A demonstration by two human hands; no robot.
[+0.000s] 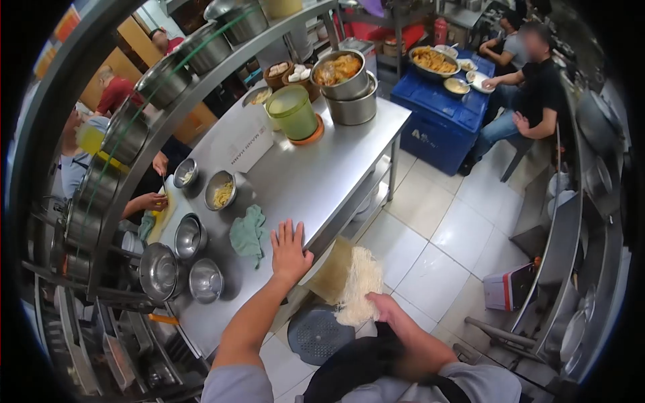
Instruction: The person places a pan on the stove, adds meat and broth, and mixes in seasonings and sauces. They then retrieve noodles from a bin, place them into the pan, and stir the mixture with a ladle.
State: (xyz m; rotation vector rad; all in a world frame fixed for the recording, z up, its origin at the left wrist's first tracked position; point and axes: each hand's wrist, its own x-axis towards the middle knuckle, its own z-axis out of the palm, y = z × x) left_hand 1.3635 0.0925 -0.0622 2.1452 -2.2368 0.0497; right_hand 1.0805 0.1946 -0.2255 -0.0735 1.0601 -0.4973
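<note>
My left hand [290, 254] lies flat on the near edge of the steel table [295, 181], fingers spread and nothing in it. A crumpled green cloth [249, 234] is just to its left. My right hand [383, 307] grips a pale, stringy bundle that looks like dried noodles [361, 285], held above the floor beside the table. Behind the bundle is a brownish flat piece [330, 272], perhaps a box or bag; its link to the bundle is unclear.
Metal bowls [206, 281] stand at the table's left, near a co-worker's hands [153, 200]. A green tub [293, 114] and stacked pots [351, 107] are farther back. A round stool [319, 334] is below. People sit by a blue chest [430, 127].
</note>
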